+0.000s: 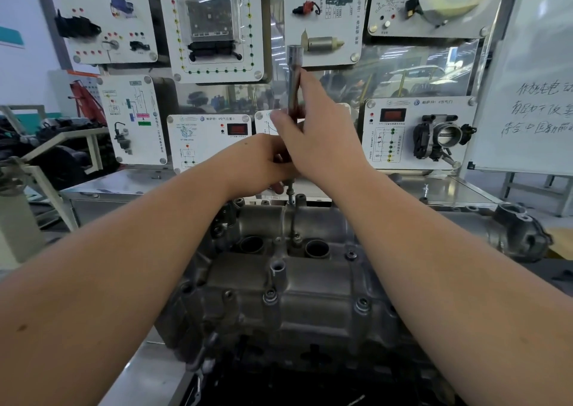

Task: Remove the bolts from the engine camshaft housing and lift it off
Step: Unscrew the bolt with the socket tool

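A single head-worn wide-angle view looks forward and down, close over the camshaft housing [288, 284], facing wall-mounted display panels [214, 24].

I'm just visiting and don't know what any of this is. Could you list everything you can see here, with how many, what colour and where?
camshaft housing: one, grey metal, centre foreground on the engine.
bolts: several, grey, still seated along the housing; exact count unclear.
socket wrench: one, silver, upright over the housing's far edge.
display boards: about nine, white, on the back wall, carrying car parts.
throttle body: one, black and silver, on the lower right board.
whiteboard: one, white with handwriting, far right.
metal bench: one, silver, behind the engine.
left hand: one, holds the wrench's lower end.
right hand: one, grips the wrench's shaft.
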Action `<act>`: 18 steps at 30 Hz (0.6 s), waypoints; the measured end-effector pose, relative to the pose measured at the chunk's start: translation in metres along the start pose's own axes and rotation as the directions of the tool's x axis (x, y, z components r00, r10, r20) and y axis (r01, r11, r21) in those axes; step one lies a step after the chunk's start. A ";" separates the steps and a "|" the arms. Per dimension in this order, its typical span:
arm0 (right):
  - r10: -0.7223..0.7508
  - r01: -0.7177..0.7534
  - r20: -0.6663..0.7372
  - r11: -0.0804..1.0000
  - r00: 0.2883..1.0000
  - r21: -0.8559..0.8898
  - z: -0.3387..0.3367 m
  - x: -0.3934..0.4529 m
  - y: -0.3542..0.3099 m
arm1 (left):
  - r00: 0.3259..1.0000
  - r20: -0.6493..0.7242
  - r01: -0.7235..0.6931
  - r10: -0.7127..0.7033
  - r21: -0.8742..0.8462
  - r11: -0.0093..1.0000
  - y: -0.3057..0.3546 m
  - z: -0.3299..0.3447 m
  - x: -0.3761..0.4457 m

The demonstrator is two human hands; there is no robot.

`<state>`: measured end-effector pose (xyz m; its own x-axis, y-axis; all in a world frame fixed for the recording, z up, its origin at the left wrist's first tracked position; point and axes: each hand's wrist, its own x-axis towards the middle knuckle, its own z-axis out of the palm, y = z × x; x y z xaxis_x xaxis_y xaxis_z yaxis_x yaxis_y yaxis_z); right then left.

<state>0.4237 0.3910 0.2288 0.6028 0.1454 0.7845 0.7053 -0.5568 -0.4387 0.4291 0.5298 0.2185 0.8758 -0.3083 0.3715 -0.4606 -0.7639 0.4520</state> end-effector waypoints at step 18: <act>0.016 -0.016 -0.014 1.000 1.000 -0.007 0.000 0.004 0.001 | 1.000 -0.020 -0.001 0.001 -0.030 1.000 0.000 0.000 0.000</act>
<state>0.4267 0.3910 0.2316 0.6087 0.1255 0.7834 0.6930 -0.5649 -0.4479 0.4295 0.5297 0.2180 0.8725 -0.2977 0.3875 -0.4659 -0.7461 0.4757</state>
